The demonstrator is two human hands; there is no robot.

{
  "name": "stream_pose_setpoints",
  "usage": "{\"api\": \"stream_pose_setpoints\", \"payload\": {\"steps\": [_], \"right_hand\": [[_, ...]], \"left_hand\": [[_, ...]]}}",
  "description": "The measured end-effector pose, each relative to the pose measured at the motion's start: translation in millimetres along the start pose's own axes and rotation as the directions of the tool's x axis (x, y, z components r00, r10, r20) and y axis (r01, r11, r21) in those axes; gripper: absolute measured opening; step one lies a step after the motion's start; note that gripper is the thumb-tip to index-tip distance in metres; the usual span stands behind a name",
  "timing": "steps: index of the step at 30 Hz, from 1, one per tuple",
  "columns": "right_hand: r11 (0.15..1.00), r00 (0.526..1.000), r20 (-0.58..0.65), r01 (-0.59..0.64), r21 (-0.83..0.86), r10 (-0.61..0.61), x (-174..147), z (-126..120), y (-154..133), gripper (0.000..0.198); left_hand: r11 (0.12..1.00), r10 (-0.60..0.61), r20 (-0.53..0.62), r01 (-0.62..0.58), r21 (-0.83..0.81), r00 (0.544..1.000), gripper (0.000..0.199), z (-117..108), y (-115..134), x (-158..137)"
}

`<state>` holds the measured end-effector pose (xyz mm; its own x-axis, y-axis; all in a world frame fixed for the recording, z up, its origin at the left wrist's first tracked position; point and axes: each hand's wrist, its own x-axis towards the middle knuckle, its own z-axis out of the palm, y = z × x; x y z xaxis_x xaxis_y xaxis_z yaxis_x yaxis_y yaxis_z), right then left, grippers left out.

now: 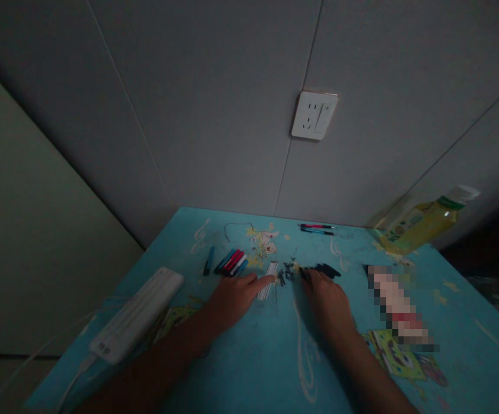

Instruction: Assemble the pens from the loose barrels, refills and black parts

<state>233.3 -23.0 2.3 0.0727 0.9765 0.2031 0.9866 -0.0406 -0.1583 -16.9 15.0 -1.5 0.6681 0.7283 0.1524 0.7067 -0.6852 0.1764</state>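
Note:
My left hand (241, 294) reaches in from the left, one digit stretched out across a row of thin white pen refills (270, 269). Nothing shows in its grasp, though its other fingers are partly hidden. Just beyond it are blue, red and white pen barrels (233, 262). My right hand (326, 296) has its fingertips closed on a small black pen part (303, 273). Small black pieces (289, 269) are scattered between the two hands. Behind my right hand sits a pile of longer black parts (329, 269).
Two whole-looking pens (317, 229) lie near the wall. A white power strip (137, 313) with a cord occupies the left. On the right are a tilted-looking bottle of yellow liquid (424, 224) and a pixelated item (398, 305). The blue patterned tabletop (258, 368) meets a wall with a socket (314, 115).

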Motion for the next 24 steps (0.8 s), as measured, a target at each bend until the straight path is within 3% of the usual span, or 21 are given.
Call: {"api": "stream_pose_setpoints", "payload": {"steps": [4, 8, 24], "right_hand": [[0.976, 0.99, -0.115, 0.104, 0.19, -0.083, 4, -6, -3, 0.031], [0.879, 0.961, -0.194, 0.26, 0.4, -0.196, 4, -12, -13, 0.034], [0.821, 0.926, -0.218, 0.374, 0.431, -0.308, -1, -6, -21, 0.035]], "left_hand": [[0.999, -0.017, -0.008, 0.017, -0.047, 1.0, 0.047, 0, -1, 1], [0.995, -0.053, -0.025, 0.051, -0.086, 0.998, 0.042, 0, -2, 3], [0.99, -0.047, -0.061, 0.039, -0.132, 0.997, 0.035, 1, -1, 2]]}}
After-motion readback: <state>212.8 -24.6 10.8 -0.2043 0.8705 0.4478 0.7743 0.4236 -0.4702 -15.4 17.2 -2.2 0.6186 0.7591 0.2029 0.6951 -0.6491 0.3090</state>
